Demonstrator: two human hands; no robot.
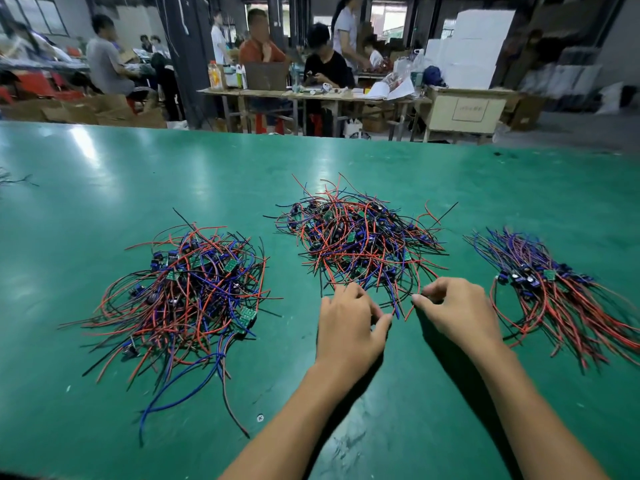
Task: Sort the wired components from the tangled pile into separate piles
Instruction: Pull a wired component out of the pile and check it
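Observation:
Three heaps of small green circuit boards with red, blue and black wires lie on the green table (pixel 173 174). The tangled pile (pixel 360 237) is in the middle. A loose pile (pixel 194 289) lies to the left, and a neater pile (pixel 554 292) with wires combed one way lies to the right. My left hand (pixel 349 323) rests at the near edge of the tangled pile, its thumb and fingers curled at wire ends. My right hand (pixel 453 306) sits just right of it, fingers curled, pinching thin wire ends from the same pile.
A small screw head (pixel 260 417) shows in the table near my left forearm. A few stray wires (pixel 14 180) lie at the far left edge. Beyond the table's far edge, people sit and stand at other benches among cardboard boxes.

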